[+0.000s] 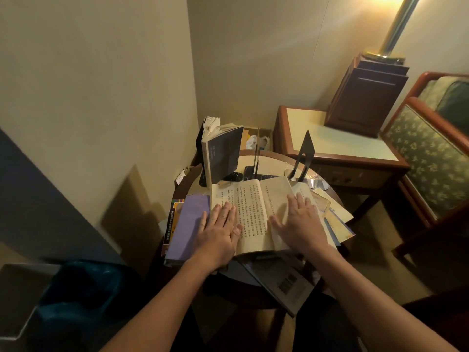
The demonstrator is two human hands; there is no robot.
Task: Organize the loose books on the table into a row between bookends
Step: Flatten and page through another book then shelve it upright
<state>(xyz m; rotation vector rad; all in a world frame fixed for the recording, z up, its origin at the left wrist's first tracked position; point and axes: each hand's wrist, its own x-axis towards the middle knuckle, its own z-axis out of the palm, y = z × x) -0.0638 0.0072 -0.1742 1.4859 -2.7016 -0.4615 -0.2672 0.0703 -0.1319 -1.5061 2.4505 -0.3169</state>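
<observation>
An open book (253,209) with printed columns lies flat on a small round table (269,158). My left hand (219,232) rests flat on its left page, and my right hand (300,222) lies flat on its right page, fingers spread. A purple book (189,224) sits to the left, partly under the open one. A dark grey book (223,154) stands upright at the back left against a black bookend. Two more metal bookends stand behind the open book: a thin one (256,154) and a pointed one (304,153).
Several loose books and pamphlets (335,214) fan out at the right under the open book. A grey book with a barcode (286,285) overhangs the near edge. A wooden side table (337,146) with a box stands at the right, beside an upholstered chair (431,153).
</observation>
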